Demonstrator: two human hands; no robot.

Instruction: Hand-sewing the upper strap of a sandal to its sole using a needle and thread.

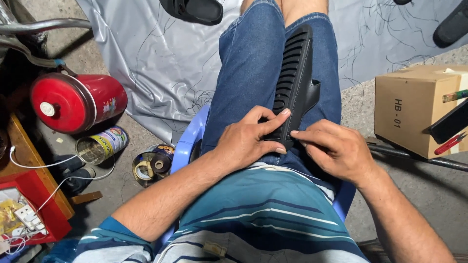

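1. A long black ribbed sandal sole (294, 73) was laid lengthwise on the lap, along the right thigh of the blue jeans (248, 63), running from 12 o'clock down to centre frame.
2. Its near end was gripped by both hands. The left hand (249, 140) was clamped over that end from 9 o'clock, thumb on top of the ribs, fingers curled round the edge: closed on the sole.
3. The right hand (336, 148) was brought in from 3 o'clock, fingertips pinched narrow against the sole's near edge, just touching the left thumb.
4. A black strap tab (312, 92) was seen standing out from the sole's right side, above the right hand.
5. Step judged in hand: the near end was being worked or checked at its edge, with the sole steadied on the thigh. What exactly sat under the fingertips could not be told; hidden by the hands.
6. Next move judged to call for a firm left-hand hold so the sole does not slide off the leg, and fine fingertip work from the right hand at the edge.
7. Surroundings: grey plastic sheet (161, 53) on the floor at 11 o'clock, red canister (73, 102) lying at 9 o'clock, open tin can (100, 146) near it, cardboard box (414, 109) at 3 o'clock, blue plastic chair (190, 141) under the person.
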